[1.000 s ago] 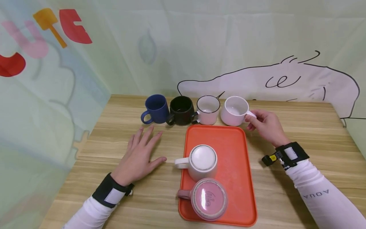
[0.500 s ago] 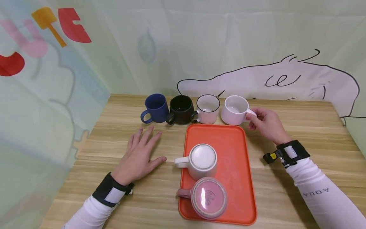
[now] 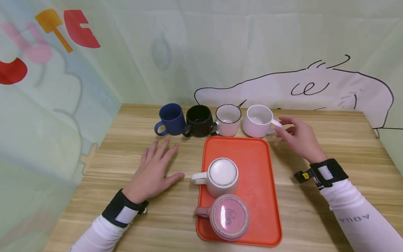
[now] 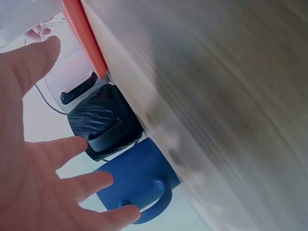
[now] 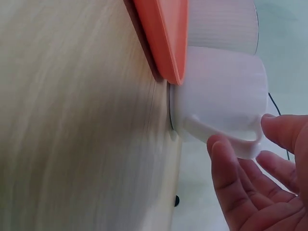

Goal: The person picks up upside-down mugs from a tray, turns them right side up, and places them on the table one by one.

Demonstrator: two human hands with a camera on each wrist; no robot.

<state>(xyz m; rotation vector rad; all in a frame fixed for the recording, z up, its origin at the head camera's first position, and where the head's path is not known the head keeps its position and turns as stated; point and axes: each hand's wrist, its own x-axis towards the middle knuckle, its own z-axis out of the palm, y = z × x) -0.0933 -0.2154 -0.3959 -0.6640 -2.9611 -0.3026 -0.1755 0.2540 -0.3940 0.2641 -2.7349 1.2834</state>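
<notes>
In the head view, a plain white mug stands upright at the right end of the back row, its handle pointing right. My right hand is right at that handle, its thumb and fingers spread apart around the handle's outer side. The right wrist view shows the handle between the loosened fingers. My left hand is spread flat over the wood, palm down, fingertips just in front of a blue mug. Nothing is in the left hand.
Beside the blue mug stand a black mug and a white mug with a black rim. An orange tray carries an upside-down white mug and an upside-down pink mug. A printed cloth hangs behind the table.
My right hand has let go of the white mug's handle and drawn slightly to the right, its fingers opening. The mugs and my left hand stay where they were.
</notes>
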